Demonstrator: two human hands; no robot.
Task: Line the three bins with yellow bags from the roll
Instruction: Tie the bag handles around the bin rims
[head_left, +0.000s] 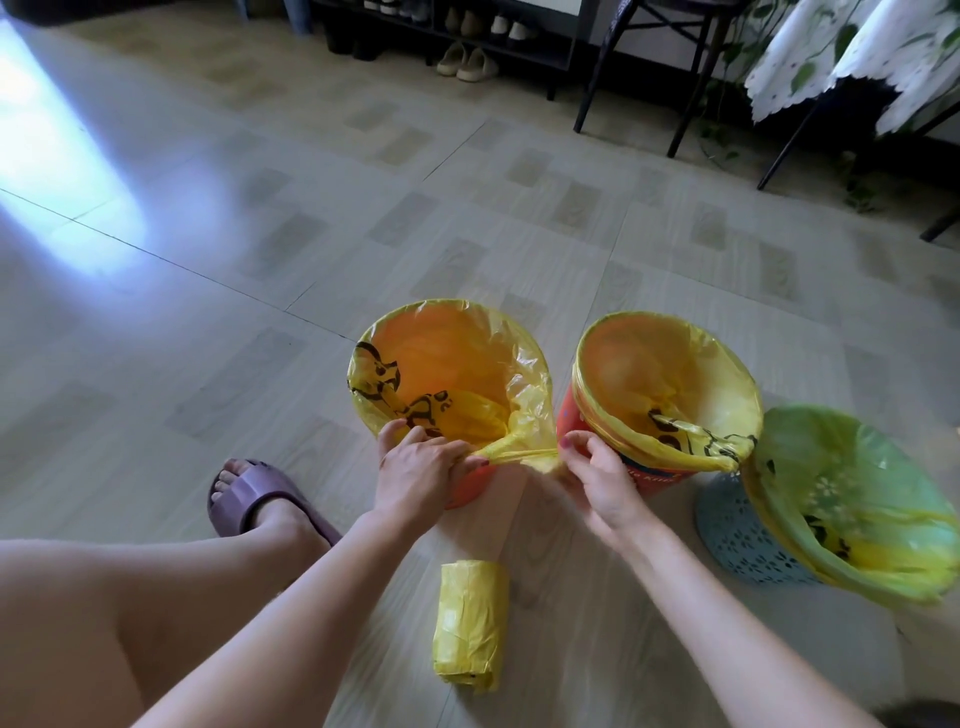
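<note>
1. Three bins are standing in a row on the tiled floor (260, 234): the left orange bin (470, 486), the middle orange bin (649, 475) just beside it, and the blue bin (737, 535) at the right, tilted; wide bare floor is lying open to the left and far side.
2. We are pinching a twisted strand of the yellow bag (452, 358) at the left bin's near rim, our left hand (421, 467) and right hand (597, 478) both clenched on it.
3. We are leaving the roll (470, 626) lying near us, between our forearms.
</note>
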